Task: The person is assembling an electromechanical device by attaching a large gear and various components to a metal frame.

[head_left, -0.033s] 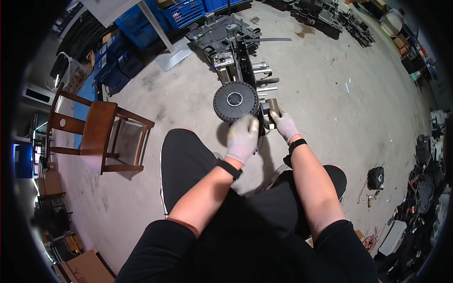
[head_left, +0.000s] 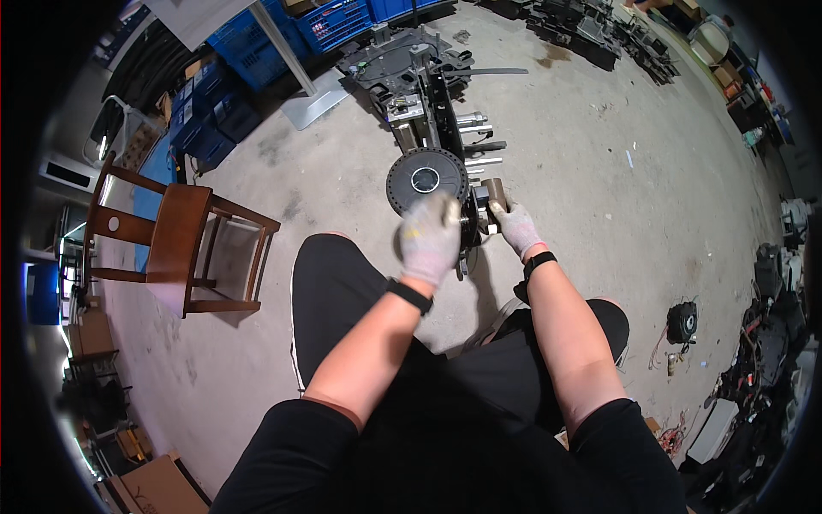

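Fingers of the right hand are closing around a small metal part fixed at the right side of a black round disc, which is sitting on the concrete floor just beyond the person's knees. Fingers of the left hand are showing blurred in their pale glove, curled over the near edge of the disc assembly; whether they are gripping anything I cannot tell. Both hands are wearing light work gloves, and each wrist is carrying one dark band.

Beyond the disc, a dark machine frame with several silver rods is lying on the floor. Far left of it, blue plastic crates are stacking along the edge, too many to count surely. One wooden chair is standing at the left, well apart from the hands, with open floor between it and the person's left knee. To the right, bare floor is stretching out towards a heap of dark parts along the right rim. One brown cardboard box is lying near left.
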`<act>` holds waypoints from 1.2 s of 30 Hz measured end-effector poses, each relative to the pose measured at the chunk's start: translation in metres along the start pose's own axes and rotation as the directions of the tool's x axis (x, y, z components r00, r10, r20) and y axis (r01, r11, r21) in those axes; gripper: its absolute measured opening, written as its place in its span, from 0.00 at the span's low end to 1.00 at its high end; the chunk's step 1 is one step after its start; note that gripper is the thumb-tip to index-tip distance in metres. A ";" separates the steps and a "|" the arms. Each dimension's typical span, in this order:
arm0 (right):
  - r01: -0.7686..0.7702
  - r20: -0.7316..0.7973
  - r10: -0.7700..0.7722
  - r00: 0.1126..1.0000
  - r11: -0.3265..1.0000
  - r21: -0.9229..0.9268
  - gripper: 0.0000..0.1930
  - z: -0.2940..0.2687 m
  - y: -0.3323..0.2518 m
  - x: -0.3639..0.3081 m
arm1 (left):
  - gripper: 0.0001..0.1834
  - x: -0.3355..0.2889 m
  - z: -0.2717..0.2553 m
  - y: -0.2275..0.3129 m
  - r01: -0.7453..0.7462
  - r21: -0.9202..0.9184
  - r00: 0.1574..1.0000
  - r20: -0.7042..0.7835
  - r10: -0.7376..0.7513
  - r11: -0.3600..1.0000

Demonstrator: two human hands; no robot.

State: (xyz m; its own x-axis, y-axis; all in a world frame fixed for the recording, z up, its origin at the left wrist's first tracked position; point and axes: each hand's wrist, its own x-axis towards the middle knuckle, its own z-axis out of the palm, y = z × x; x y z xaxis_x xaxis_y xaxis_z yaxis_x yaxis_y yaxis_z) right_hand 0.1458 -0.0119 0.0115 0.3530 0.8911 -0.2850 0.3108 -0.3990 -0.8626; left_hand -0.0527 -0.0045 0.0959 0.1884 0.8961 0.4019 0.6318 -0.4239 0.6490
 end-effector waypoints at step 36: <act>-0.052 0.055 0.042 0.998 0.980 0.193 0.24 -0.003 -0.006 -0.001 | 0.19 0.019 0.072 0.000 0.291 0.216 0.617 0.702 -0.356 0.932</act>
State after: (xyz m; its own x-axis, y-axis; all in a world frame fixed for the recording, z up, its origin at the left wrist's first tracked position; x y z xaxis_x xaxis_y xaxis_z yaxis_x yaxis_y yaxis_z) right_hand 0.1462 -0.0110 0.0182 0.3168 0.8842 -0.3433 0.1165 -0.3954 -0.9111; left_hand 0.0048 0.0220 0.0565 0.4195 0.7958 -0.4367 0.8063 -0.1056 0.5820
